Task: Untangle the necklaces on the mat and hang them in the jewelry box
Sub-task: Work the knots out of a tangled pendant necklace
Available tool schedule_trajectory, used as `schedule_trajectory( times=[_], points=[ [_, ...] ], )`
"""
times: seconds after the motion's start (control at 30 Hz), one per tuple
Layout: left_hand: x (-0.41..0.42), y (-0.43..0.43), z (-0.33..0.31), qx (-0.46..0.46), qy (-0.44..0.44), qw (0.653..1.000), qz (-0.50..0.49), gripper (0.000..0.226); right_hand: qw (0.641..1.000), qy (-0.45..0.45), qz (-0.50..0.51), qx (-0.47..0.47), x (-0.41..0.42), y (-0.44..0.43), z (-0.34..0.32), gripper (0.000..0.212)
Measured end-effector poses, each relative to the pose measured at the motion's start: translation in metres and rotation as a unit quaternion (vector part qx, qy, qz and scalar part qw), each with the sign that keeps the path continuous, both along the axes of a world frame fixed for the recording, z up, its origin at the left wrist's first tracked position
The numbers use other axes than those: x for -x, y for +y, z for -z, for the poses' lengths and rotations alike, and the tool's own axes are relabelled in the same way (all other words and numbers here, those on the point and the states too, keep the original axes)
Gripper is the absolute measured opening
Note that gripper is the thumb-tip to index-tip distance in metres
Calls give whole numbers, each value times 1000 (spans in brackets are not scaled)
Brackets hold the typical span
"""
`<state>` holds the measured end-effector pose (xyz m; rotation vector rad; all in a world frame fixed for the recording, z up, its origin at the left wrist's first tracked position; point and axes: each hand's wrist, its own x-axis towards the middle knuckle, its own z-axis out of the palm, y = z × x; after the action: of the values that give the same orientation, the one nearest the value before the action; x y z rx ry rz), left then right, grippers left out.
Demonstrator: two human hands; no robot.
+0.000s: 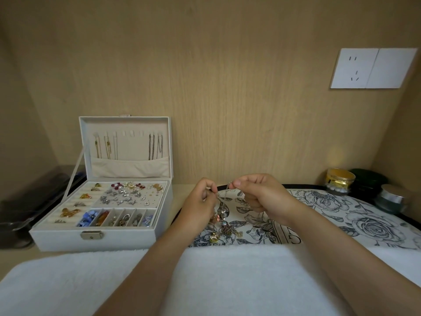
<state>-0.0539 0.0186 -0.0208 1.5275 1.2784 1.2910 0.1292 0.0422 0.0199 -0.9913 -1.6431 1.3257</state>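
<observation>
Nearest: a white towel (pixel 227 281) across the front edge, both forearms reaching over it. Beyond, on the floral mat (pixel 341 213), the necklaces (pixel 224 221) in one knotted bunch, the lower part with pendants and beads resting on the mat, the upper strands lifted clear. Left hand (pixel 200 204) pinching a strand at the top of the bunch, fingers curled in; right hand (pixel 262 195) just beside, thumb and forefinger pinched on a fine chain, a short span of it taut between the two. Probably very light and limp, with slick thin links, easy to kink or snap under a hard tug; heavier pendants likely to drag the knot tighter if left dangling. Better held on bare chain close to the knot and teased loose than pulled by a pendant. Well to the left, the jewelry box (pixel 100 240) standing open, a few chains (pixel 156 147) hung in the lid, several middle hooks (pixel 132 133) apparently free. Jars (pixel 339 179) at the far right.
</observation>
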Motion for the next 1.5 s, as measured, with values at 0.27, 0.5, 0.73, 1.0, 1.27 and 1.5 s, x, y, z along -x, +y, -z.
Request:
schedule_trajectory(
  times=[0.27, 0.5, 0.73, 1.0, 1.27, 1.5],
  points=[
    [0, -8, -7, 103, -4, 990, 93, 34, 999, 46, -12, 11, -2, 1, 2, 18],
    [-2, -4, -4, 194, -90, 968, 131, 41, 991, -19, 129, -1, -13, 13, 11, 25],
    [-4, 0, -2, 155, -26, 984, 86, 24, 943, -296, 112, -101, -5, 11, 25, 24],
    [-2, -3, -3, 101, 56, 993, 26, 18, 990, -123, -64, -32, 6, 2, 23, 30],
    [9, -5, -4, 174, -28, 983, 54, 19, 992, -74, -60, -79, 1, -2, 18, 20],
    [14, -8, -8, 186, -65, 970, 141, 14, 999, 30, -27, 37, 3, 0, 18, 9]
  ],
)
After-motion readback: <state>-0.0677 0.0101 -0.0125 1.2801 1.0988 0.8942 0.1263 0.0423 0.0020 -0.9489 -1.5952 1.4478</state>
